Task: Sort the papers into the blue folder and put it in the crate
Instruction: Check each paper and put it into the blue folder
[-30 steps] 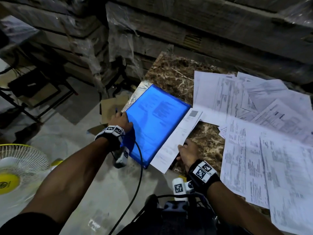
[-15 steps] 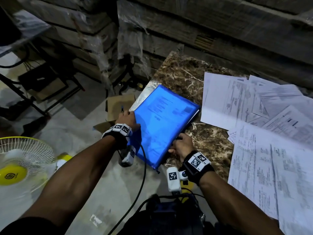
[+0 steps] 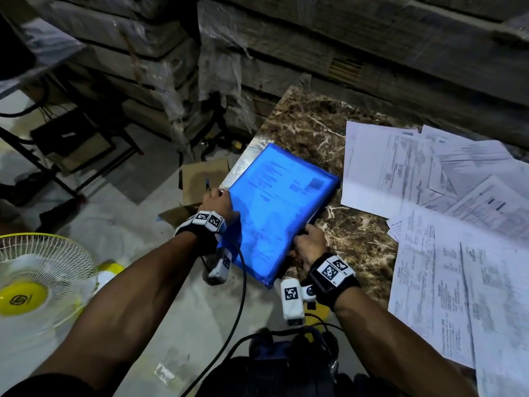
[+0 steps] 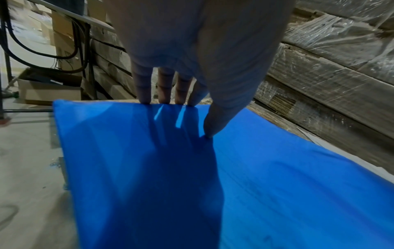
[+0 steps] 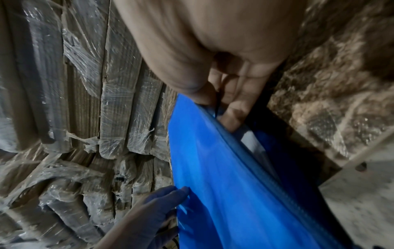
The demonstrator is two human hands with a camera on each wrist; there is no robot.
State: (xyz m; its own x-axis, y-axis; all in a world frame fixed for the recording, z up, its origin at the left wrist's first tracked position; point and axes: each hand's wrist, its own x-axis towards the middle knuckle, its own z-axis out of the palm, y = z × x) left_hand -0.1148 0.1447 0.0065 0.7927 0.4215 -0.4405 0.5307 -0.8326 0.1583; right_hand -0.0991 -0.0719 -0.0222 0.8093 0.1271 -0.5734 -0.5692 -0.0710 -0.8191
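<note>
The blue folder lies tilted at the left edge of the marble table, hanging partly over the floor, with printed sheets showing through its cover. My left hand grips its left edge; in the left wrist view the thumb presses on top of the folder and the fingers go behind the edge. My right hand pinches the folder's open right edge. In the right wrist view its fingers reach into the opening of the folder, where a white sheet shows. Several loose papers cover the table's right side. No crate is in view.
A yellow-centred fan stands on the floor at the left. An open cardboard box lies on the floor beside the table. Plastic-wrapped cartons are stacked behind. A black cable hangs from my left wrist.
The white sheet that stuck out of the folder's right side has slid inside. My right hand moved from that sheet to the folder's edge. My left hand kept its hold.
</note>
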